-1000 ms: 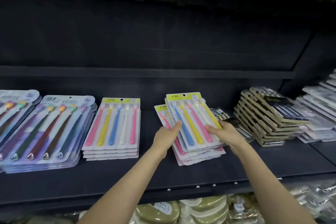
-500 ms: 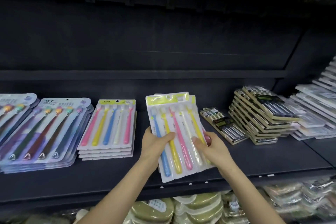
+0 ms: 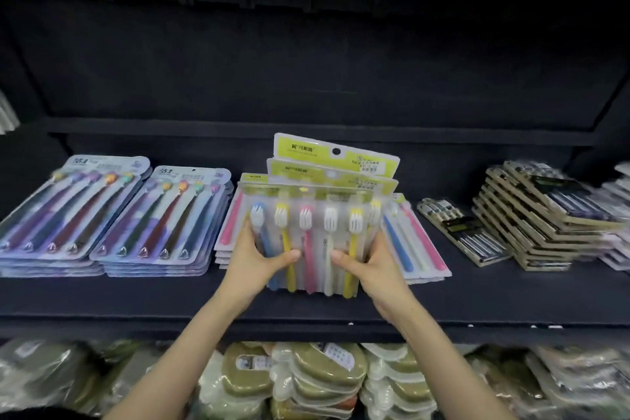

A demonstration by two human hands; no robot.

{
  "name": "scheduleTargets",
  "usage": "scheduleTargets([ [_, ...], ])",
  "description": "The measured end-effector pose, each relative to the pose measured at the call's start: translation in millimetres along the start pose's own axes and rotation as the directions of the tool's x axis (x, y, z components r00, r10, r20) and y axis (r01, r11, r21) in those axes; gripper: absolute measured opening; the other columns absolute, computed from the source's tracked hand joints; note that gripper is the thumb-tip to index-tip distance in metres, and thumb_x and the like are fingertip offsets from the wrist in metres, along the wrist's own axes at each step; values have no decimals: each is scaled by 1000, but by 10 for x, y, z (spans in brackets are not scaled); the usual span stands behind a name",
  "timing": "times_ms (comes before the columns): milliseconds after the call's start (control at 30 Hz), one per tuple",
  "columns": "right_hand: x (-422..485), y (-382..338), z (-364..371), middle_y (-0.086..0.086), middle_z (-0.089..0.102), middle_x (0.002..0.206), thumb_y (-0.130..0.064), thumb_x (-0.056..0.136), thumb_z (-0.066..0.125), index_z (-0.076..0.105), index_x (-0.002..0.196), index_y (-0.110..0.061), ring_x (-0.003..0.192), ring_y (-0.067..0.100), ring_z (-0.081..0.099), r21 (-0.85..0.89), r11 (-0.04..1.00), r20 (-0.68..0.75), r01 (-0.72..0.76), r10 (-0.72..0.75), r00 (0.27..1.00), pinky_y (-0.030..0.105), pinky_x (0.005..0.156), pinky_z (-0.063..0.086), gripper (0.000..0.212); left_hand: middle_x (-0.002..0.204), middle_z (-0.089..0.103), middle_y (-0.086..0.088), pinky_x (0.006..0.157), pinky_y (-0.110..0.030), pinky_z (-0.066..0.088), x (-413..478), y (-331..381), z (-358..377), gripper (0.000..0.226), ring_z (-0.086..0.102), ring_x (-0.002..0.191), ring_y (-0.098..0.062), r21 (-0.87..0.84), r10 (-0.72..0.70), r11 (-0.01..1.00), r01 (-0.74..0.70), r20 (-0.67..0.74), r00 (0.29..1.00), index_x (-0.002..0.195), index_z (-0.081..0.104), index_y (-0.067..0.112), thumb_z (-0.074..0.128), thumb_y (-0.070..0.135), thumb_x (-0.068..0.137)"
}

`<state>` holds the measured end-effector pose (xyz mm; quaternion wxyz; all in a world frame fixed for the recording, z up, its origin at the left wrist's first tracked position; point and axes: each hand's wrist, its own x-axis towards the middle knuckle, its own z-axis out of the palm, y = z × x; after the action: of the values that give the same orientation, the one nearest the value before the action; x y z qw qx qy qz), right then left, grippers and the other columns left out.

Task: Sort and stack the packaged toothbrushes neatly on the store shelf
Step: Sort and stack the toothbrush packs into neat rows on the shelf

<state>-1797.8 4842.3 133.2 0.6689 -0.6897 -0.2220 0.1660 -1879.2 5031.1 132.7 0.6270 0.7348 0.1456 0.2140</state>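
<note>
Dim dark shelf (image 3: 477, 300), packages lit from front; wide-angle bending at edges; right side motion-blurred.

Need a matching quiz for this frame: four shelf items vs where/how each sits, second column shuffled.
1. bundle of yellow-topped clear toothbrush packs
2. purple-card toothbrush pack stacks
3. tan-edged dark pack stack
4. olive oval packs

A. under the dark shelf board
B. lying flat, far left
C. stepped pile, right
D. upright, gripped by left hand and right hand

Pairs: 1-D, 2-B, 3-C, 4-A
</note>
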Motion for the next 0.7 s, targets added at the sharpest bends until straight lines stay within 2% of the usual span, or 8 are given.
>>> scheduleTargets([
  [67, -18, 78, 85, -1, 51, 141, -36, 73, 79, 27, 146, -25, 111, 5, 63, -22, 1000, 40, -11, 11, 999, 35, 101, 47, 91, 123, 54, 20, 85, -9, 44, -29, -70, -81, 78, 52, 108, 15, 24, 39, 999, -39, 1, 999, 128, 40, 39, 84, 17, 68],
  [133, -41, 140, 114, -9, 54, 137, -39, 72, 81, 30, 144, -30, 112, 4, 62, -28, 1000, 73, -10, 12, 997, 32, 100, 47, 88, 116, 53, 25, 79, -5, 42, -49, -98, -116, 71, 52, 101, 20, 35, 43, 998, -43, 4, 999, 117, 41, 44, 84, 16, 68],
  [233, -76, 124, 109, -18, 58, 129, -38, 72, 81, 39, 133, -40, 112, 1, 61, -51, 998, 84, 26, -21, 996, 17, 86, 51, 74, 133, 45, 21, 102, -20, 38, -78, -78, -117, 92, 43, 123, 4, 16, 27, 1000, -27, -1, 1000, 135, 33, 31, 86, 29, 60],
  [367, -86, -12, 69, -12, 45, 144, -49, 69, 79, 28, 145, -39, 131, 6, 45, -80, 991, -56, 108, -113, 992, 32, 104, 42, 91, 142, 35, 21, 101, -10, 34, -83, 6, -56, 119, 35, 123, 18, -13, 30, 999, -30, 25, 999, 148, 18, 27, 83, 41, 50],
  [433, -109, -52, 97, -12, 40, 147, -55, 74, 74, 25, 147, -36, 134, 4, 39, -109, 984, -87, 139, -148, 985, 34, 108, 36, 90, 152, 28, 15, 112, -24, 29, -75, 1, -15, 125, 28, 137, 3, -17, 16, 1000, -15, 46, 999, 152, 9, 28, 83, 40, 52],
  [533, -175, 44, 191, -12, 53, 130, -73, 74, 57, 36, 138, -17, 117, -8, 49, -202, 976, -64, 87, -102, 993, 29, 104, 40, 87, 154, 24, 14, 114, -30, 26, -111, -77, 24, 122, 24, 141, -4, 33, 16, 999, -18, 75, 997, 152, 4, 28, 82, 39, 59],
  [633, -246, 230, 244, -15, 40, 146, -51, 90, 45, 18, 151, -24, 129, -10, 38, -251, 964, -22, 86, -95, 995, 9, 104, 33, 71, 155, 24, 9, 116, -39, 27, -183, -192, 50, 111, 26, 142, -10, 105, 13, 994, -19, 53, 999, 152, 4, 26, 80, 33, 71],
  [700, -271, 287, 244, -21, 41, 142, -45, 91, 45, 20, 149, -28, 125, -16, 38, -224, 971, -39, 78, -89, 995, 0, 95, 32, 65, 156, 24, 7, 116, -42, 27, -231, -212, 70, 108, 24, 143, -11, 131, 27, 991, -26, -1, 1000, 152, 7, 24, 80, 32, 73],
])
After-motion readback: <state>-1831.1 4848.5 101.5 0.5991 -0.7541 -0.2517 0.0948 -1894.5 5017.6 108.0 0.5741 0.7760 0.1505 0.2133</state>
